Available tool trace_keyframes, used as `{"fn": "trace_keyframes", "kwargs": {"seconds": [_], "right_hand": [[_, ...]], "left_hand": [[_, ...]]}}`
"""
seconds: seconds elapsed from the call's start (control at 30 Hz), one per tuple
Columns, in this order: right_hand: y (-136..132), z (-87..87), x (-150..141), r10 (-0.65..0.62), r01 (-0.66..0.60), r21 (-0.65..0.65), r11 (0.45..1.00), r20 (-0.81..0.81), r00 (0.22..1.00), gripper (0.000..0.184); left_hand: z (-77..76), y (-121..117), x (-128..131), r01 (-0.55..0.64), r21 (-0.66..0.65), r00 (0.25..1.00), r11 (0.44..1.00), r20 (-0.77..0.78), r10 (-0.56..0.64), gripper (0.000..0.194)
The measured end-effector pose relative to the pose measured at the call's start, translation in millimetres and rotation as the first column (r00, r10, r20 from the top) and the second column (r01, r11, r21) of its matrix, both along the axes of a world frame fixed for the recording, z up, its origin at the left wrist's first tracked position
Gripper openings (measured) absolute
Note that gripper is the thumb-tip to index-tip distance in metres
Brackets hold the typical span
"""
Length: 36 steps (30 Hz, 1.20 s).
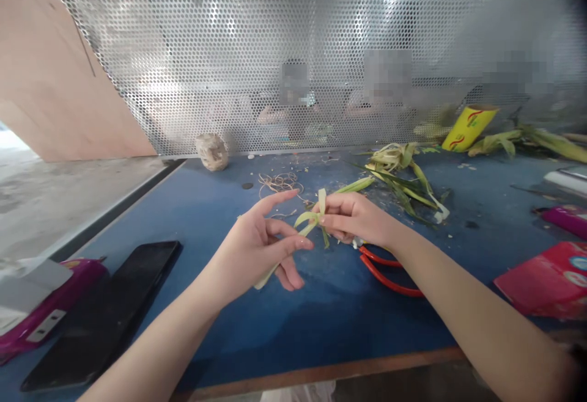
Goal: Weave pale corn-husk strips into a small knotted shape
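Above the middle of the blue table, a pale green corn husk strip (309, 217) is looped, with short ends sticking up and down. My right hand (351, 215) pinches it at the crossing between thumb and fingers. My left hand (257, 246) has one tail of the strip between its thumb and curled fingers, index finger stretched out; the tail's end shows below the palm. Red-handled scissors (389, 275) lie under my right wrist, their blades mostly hidden. Behind my hands is a tangle of thin twine (279, 183), and farther right a heap of corn husks (397, 167).
A perforated metal screen (257, 41) borders the far edge, with people behind it. Near it stand a twine roll (211, 151) and a yellow tube (469, 128). A black phone (107, 310) and purple power strip (50, 310) lie left, a red packet (545, 280) right.
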State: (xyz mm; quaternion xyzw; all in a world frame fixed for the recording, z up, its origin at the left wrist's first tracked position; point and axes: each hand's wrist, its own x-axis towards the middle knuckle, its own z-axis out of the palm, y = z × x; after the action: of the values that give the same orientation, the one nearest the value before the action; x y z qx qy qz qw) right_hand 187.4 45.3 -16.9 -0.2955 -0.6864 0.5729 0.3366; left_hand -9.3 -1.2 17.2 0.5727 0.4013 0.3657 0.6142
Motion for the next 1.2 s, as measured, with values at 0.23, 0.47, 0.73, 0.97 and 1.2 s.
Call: {"fn": "trace_keyframes", "kwargs": {"seconds": [0.23,0.47,0.73,0.97,1.2], "right_hand": [[-4,3.9,1,0.119,-0.144,-0.167,0.975,-0.153,0.981,0.015],[-10,8.0,-2,0.08,-0.083,-0.096,0.992,-0.037,0.996,0.02],[-15,11.1,-6,0.054,-0.068,0.076,0.995,0.178,0.983,0.031],[-17,6.7,-10,-0.023,-0.003,0.162,0.987,0.156,0.988,0.014],[-21,5.2,-16,-0.165,0.107,0.347,0.932,0.142,0.976,0.009]], "left_hand": [[0.5,6,-2,-0.064,0.001,0.974,0.998,0.218,0.062,0.045],[-7.6,2,-2,-0.081,0.196,0.971,0.977,0.235,0.033,0.028],[-19.3,2,-2,0.001,0.706,0.919,0.708,-0.279,0.277,0.048],[-23.8,4,-1,0.003,0.782,0.899,0.623,-0.275,0.341,0.059],[-25.9,6,0,0.105,0.959,0.773,0.262,-0.244,0.585,0.054]]}}
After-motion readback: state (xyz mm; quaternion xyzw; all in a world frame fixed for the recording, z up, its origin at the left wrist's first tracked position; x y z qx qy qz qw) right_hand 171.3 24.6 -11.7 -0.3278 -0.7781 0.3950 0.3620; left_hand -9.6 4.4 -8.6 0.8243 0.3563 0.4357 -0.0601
